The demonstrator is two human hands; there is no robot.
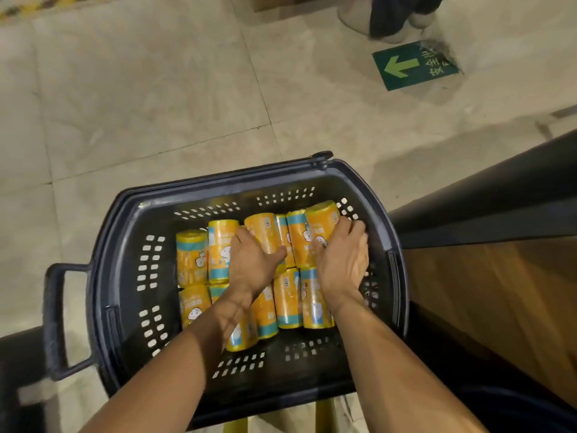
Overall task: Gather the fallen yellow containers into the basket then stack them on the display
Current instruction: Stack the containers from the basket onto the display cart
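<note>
Yellow containers [287,298]: about a dozen by our count, all lying on their sides in two rough rows inside the basket [150,260], at the centre of the frame. None shows on the floor [156,104].

Basket: dark plastic with slotted walls and a side handle [53,320] at lower left. It holds the containers only.

Left grip [253,264]: clamped on a container in the middle of the upper row [265,232], thumb on one side and fingers on the other.

Right grip [343,257]: clamped on the container at the right end of the upper row [323,218], which is tilted up against the basket wall.

Step in hand: we judge the gathering done, or nearly so, and the stacking about to begin. We cannot tell whether these two containers are being settled in or lifted out.

Next move: we would raise both containers clear of the rim without dragging their neighbours. We would then turn them upright and set them on the wooden surface [499,292] at the right of the frame, which we take to be the display.

Also present: a green arrow sign [412,65] on the floor and a person's shoes [390,23], both at upper right.
</note>
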